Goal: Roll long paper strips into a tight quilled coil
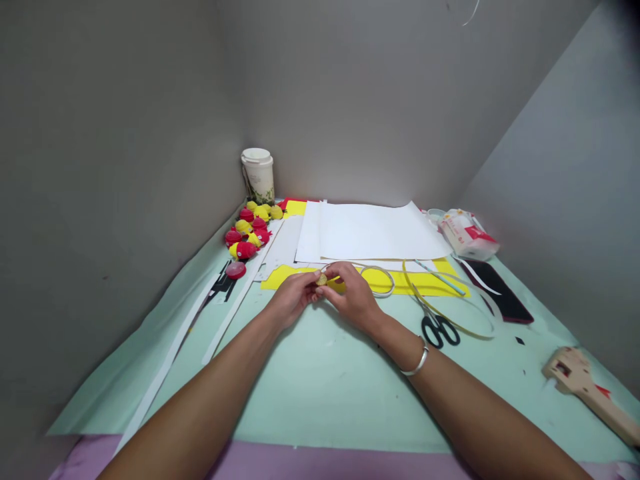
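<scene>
Faint print on the pale cup [260,177] at the table's far left corner is too small to read, as are the characters on the tissue packet [469,235] near the far right corner. Over the middle of the table [325,373], the left hand [295,298] and right hand [351,293] come close together, fingertips of both closed on a small yellowish piece [321,280]; the fingers partly cover it, so its shape is unclear. The scissors' [440,330] blades are hard to make out under curling strips. The glue gun [575,373] by the right edge is cut off at its handle's end.
</scene>
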The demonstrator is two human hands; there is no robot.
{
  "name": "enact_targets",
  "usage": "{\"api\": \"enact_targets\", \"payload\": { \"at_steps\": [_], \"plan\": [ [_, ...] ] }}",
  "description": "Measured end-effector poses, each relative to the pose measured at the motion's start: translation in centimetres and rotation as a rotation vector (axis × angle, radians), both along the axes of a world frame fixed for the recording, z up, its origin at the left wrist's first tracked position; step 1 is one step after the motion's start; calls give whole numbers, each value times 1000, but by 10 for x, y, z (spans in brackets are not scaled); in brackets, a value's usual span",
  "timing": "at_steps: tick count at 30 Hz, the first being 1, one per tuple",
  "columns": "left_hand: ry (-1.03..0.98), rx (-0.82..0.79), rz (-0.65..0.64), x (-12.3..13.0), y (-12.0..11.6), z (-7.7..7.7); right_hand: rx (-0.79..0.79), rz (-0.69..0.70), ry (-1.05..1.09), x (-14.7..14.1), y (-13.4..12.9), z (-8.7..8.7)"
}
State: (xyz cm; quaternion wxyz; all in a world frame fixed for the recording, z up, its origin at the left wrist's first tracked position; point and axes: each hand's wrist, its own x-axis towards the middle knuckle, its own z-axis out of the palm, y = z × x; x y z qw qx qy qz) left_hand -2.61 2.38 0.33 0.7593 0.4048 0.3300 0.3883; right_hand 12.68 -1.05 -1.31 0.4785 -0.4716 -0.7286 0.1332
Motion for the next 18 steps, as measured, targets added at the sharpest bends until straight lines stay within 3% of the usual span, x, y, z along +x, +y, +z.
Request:
{"api": "enact_targets", "payload": {
  "at_steps": [18],
  "plan": [
    [37, 17, -49, -3, 2, -3, 42, 99, -34, 5, 1, 2]
  ]
}}
